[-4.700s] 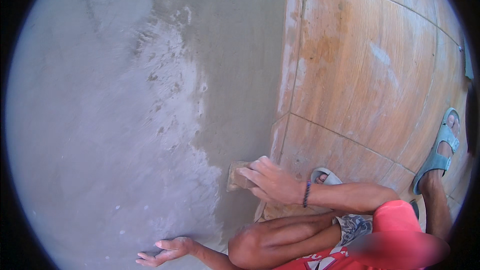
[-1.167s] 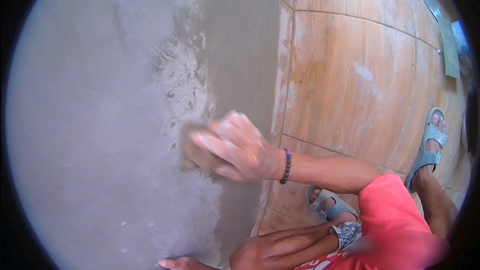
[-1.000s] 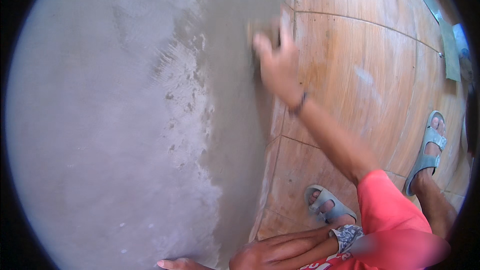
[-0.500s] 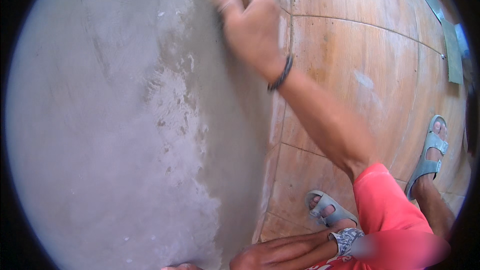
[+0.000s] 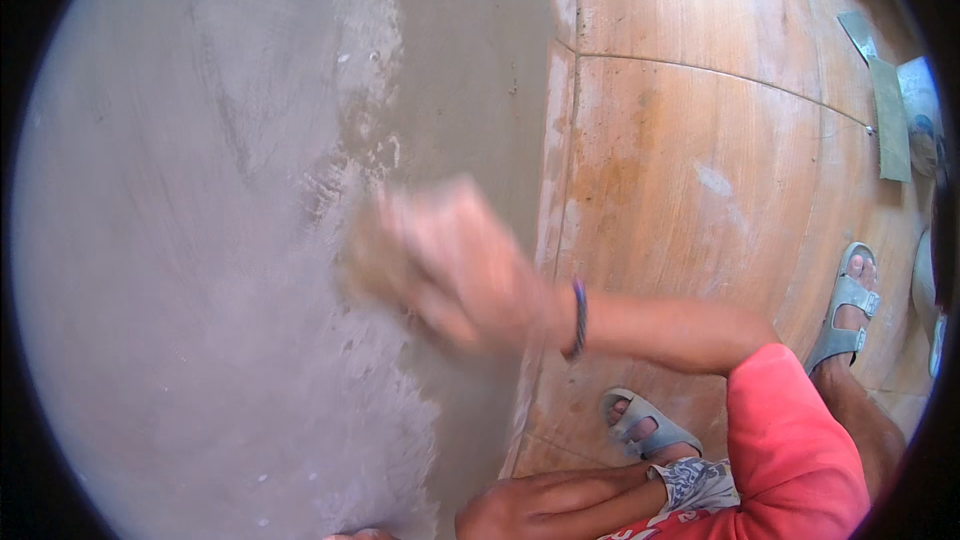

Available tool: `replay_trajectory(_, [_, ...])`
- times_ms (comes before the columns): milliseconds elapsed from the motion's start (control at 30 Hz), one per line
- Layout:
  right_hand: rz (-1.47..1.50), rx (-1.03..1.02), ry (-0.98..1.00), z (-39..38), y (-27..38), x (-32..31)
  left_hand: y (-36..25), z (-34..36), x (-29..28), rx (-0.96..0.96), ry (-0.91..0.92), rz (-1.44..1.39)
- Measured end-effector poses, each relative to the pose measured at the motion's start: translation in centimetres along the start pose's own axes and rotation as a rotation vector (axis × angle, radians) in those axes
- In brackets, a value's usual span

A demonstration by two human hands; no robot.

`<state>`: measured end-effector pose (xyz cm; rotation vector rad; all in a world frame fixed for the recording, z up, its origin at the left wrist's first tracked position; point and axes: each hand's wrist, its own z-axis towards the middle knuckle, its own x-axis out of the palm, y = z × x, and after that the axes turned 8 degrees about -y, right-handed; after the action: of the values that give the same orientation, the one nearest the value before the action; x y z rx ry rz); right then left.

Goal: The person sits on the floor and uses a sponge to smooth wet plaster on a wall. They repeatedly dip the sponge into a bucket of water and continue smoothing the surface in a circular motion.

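Note:
My right hand (image 5: pixel 470 275), blurred by motion, is closed round a tan sponge-like block (image 5: pixel 372 255). It holds the block against or just over the grey plastered wall (image 5: pixel 200 240), where a pale, rough patch meets a darker, damp-looking strip (image 5: pixel 460 90). The blur hides whether the block touches. Of my left hand (image 5: pixel 362 534), only a sliver of skin shows at the bottom edge. Its fingers are out of sight, so what it does is hidden.
Wood-look tiles (image 5: pixel 690 190) cover the floor right of the wall's base. My sandalled feet, one in a grey sandal (image 5: pixel 650 425), rest there. A flat green strip (image 5: pixel 888 120) and a clear plastic bag (image 5: pixel 920 105) lie at the far right.
My right hand has swept down and left along the wall with the tan block, from near the top edge to the middle. The forearm now lies more level.

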<state>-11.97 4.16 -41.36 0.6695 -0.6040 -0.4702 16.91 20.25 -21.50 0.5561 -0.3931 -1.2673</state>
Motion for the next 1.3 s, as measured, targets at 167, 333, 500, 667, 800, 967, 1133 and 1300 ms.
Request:
replay_trajectory(167, [-0.127,0.684,-0.133,-2.8,-4.5,-7.2,0.6,0.0,-0.7,0.028,0.010,0.030])
replay_trajectory(333, [-0.234,0.598,-0.341,5.3,-12.7,-9.7,0.8,-0.2,-0.1,0.019,0.000,-0.015])
replay_trajectory(500, [-0.322,0.777,-0.314,1.7,-11.4,-6.0,0.8,-1.0,0.3,-0.007,-0.007,-0.055])
replay_trajectory(667, [-0.170,0.567,0.067,-7.9,0.6,-3.6,1.1,-1.0,0.2,-0.035,-0.005,-0.038])
replay_trajectory(800, [-0.010,0.719,-0.186,-1.9,-2.6,-6.0,1.8,-0.5,-0.7,-0.009,-0.015,0.001])
replay_trajectory(967, [-0.045,0.576,-0.347,13.9,-14.2,-9.5,0.5,-1.0,0.4,-0.067,-0.007,-0.080])
replay_trajectory(1133, [-0.146,0.626,-0.133,10.9,-13.1,-7.4,1.0,-1.0,0.5,-0.043,-0.021,-0.083])
replay_trajectory(1300, [-0.148,0.665,-0.133,-4.3,-4.2,-3.0,2.2,-1.0,-0.2,-0.020,-0.030,-0.054])
